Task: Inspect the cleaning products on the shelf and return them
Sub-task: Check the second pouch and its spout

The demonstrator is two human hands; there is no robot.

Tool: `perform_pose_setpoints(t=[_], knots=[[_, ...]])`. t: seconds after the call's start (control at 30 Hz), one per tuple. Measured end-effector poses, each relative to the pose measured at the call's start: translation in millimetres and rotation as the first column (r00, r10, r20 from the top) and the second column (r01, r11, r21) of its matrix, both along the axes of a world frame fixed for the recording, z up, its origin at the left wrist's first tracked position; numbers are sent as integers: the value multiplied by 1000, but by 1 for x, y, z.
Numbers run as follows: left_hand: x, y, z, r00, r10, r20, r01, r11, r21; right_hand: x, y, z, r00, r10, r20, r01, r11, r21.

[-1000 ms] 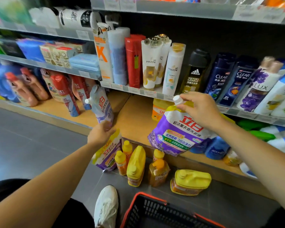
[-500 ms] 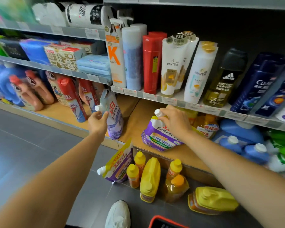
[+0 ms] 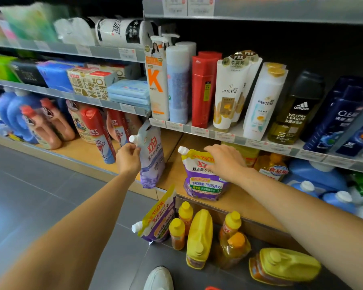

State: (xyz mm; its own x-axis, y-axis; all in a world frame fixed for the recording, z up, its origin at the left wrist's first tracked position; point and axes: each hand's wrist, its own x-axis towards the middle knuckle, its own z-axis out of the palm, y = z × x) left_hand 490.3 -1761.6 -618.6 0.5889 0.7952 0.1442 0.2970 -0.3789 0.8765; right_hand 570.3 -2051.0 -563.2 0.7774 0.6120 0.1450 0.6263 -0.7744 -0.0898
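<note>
Fingers of the left hand [image 3: 128, 158] are pinching the top corner of a pale purple detergent pouch [image 3: 152, 158], just under its white spout, so that grip is clamped on it while it's standing at the front of the wooden bottom shelf [image 3: 172, 176]. Right hand [image 3: 224, 162] is lying spread over the top of a second pouch [image 3: 203, 181] beside it; can't tell if it's actually gripping. These refill bags are probably floppy, sloshy and fairly heavy, so I'd be holding near the stiff spout seam. A third pouch [image 3: 157, 220] is leaning on the floor below.
</note>
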Motion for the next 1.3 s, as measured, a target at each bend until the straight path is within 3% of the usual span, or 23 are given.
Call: perform_pose_setpoints(t=[0.23,0.5,0.63,0.83,1.2,1.3], knots=[[-27,-12,65,998,-60,4,58,972,226,-18,-33,8,988,99,-120,-93,994,48],[-116,-39,131,918,-390,-74,391,859,331,-80,-25,48,936,265,-230,-143,887,438],[-151,-64,157,850,-508,-138,518,761,392,-114,-21,72,934,319,-163,-167,791,588],[-181,-117,176,754,-635,-167,646,672,362,-146,-39,96,889,398,-225,-163,737,656],[-190,-211,169,533,-842,-81,845,526,98,-178,-137,94,861,408,-305,-62,678,732],[-187,-226,170,471,-878,-88,881,462,100,-185,-159,82,871,357,-336,-33,727,686]])
